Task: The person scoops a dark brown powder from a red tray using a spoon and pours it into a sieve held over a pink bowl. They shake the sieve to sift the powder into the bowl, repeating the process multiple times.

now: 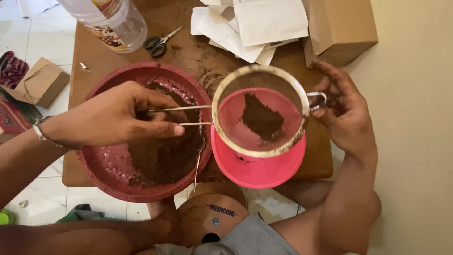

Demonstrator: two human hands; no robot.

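- sifting looks to be the step in hand: a round mesh sieve (pixel 258 111) is held level above a pink bowl (pixel 259 165), with a dark clump of brown powder (pixel 261 118) lying on the mesh.
- the sieve sits over the bowl at the near edge of the wooden table (pixel 188 52), just right of a wide maroon basin (pixel 108 165) that holds a larger heap of the same powder.
- the left hand (pixel 118 118) is closed in a pinch on the sieve's two thin wire handles (pixel 186 115), thumb below and fingers curled over, above the basin.
- the right hand (pixel 342 111) is half open, fingers dusted with powder, fingertips touching the small metal loop (pixel 317 98) on the sieve's far side and steadying it.
- as a judgement, the clump has not yet gone through; clearing it would call for a gentle shake or tap, kept centred over the bowl so nothing spills past its rim.
- scissors (pixel 161 42), a clear plastic jar (pixel 111 21), white paper packets (pixel 255 23) and a cardboard box (pixel 342 28) lie at the table's far side.
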